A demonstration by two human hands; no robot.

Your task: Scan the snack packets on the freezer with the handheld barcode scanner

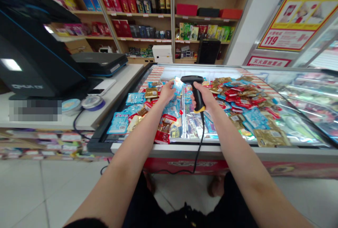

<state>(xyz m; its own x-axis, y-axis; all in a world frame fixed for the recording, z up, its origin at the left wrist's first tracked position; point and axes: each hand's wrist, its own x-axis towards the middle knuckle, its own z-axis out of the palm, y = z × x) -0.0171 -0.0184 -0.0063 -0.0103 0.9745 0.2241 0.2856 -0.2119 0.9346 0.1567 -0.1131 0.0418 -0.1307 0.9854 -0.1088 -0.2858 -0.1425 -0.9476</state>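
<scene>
My right hand [203,96] is wrapped round the grip of a black and yellow barcode scanner [192,79], whose head points left. A black cable hangs from the scanner's grip over the freezer's front edge. Just left of the scanner head, my left hand [168,92] pinches a small light-blue snack packet [178,85], and light falls on its face. Beneath both hands lies the glass top of a chest freezer [190,122]. A left pile of snack packets [136,97] and a right pile of snack packets [237,96], in blue, red and gold, rest on the glass.
To the left is a white counter [116,80] with a black checkout terminal [39,55], a scale [100,61] and round tubs [93,102]. Shelves [142,13] with bottles and boxes line the back. A black box-like device [208,51] stands behind the freezer.
</scene>
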